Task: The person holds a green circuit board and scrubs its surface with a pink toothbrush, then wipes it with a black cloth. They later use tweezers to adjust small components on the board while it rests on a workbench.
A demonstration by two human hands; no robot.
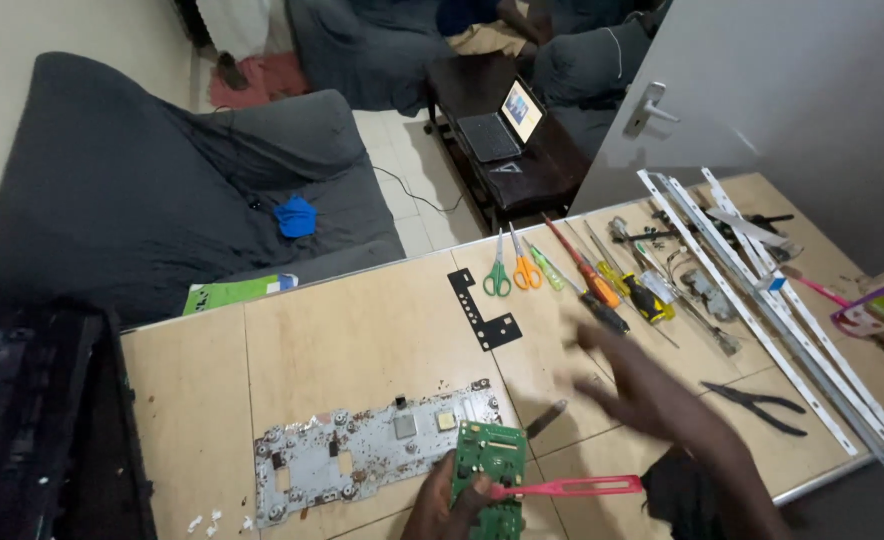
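Note:
My left hand (444,505) grips a green circuit board (490,462) at the table's near edge, with a pink plastic tool (567,487) lying across the board and sticking out to the right. My right hand (652,390) hovers open above the table, blurred, fingers spread, pointing toward the row of tools. A grey metal plate (362,452) with rusty screw posts lies just left of the board.
Green scissors (498,270), orange scissors (524,265), screwdrivers (602,285), black pliers (762,405), a black L-shaped bracket (482,312) and long white metal strips (762,300) lie on the wooden table (362,340). A dark sofa (162,190) and a laptop (502,125) stand beyond; a black frame (32,420) is at left.

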